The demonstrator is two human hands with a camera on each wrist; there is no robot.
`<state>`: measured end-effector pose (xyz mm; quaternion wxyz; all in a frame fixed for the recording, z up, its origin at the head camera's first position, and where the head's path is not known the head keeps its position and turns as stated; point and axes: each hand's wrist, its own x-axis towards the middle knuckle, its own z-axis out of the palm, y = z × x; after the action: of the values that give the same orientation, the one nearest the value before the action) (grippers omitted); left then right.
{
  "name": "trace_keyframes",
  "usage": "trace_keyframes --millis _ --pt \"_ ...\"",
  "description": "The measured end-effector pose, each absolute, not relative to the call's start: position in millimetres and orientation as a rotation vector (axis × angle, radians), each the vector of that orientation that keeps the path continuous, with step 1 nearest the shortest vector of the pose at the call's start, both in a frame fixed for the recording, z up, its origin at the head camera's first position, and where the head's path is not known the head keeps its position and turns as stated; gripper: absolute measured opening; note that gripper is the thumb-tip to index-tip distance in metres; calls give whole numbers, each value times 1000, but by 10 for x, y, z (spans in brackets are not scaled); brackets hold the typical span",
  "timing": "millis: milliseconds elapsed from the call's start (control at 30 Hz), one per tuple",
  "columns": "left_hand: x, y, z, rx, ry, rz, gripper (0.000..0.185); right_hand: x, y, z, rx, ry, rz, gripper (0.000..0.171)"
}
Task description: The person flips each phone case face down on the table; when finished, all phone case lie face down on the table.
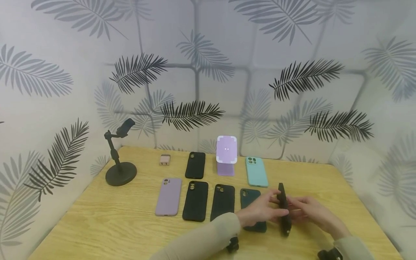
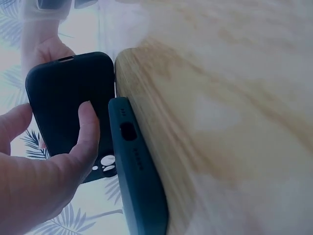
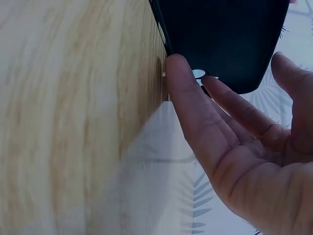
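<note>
A black phone case (image 1: 283, 209) stands on its long edge on the table, between the two hands. My left hand (image 1: 260, 209) holds it from the left, its digits on the case's back and edge in the left wrist view. From the other side my right hand (image 1: 310, 213) touches it. In the right wrist view the right fingers (image 3: 183, 93) reach the hollow inside of the case (image 3: 225, 39) near its camera holes, and the thumb stands apart. Below the left wrist lies a dark teal phone case (image 1: 250, 196), partly hidden by the hand.
Two black cases (image 1: 195, 202) (image 1: 222, 198) and a lilac case (image 1: 168, 196) lie left of the hands. Behind are another black case (image 1: 195, 165), a mint case (image 1: 256, 171), a purple phone stand (image 1: 226, 150), a pink charger plug (image 1: 164, 160) and a black holder (image 1: 121, 174).
</note>
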<state>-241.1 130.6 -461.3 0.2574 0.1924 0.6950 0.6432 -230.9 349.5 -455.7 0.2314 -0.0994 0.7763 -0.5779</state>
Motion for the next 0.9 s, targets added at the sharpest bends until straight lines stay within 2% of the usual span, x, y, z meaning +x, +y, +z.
trace_keyframes --millis 267,667,900 --pt "-2398 1332 -4616 496 1963 1596 67 -2292 3504 -4561 -214 2083 -1613 64" --pt "-2369 1322 -4570 507 1968 1488 54 -2262 3687 -4551 -152 2145 -1620 64" --pt "-2357 1337 -4556 498 2007 1455 48 -2246 3816 -4580 -176 2159 -1588 57"
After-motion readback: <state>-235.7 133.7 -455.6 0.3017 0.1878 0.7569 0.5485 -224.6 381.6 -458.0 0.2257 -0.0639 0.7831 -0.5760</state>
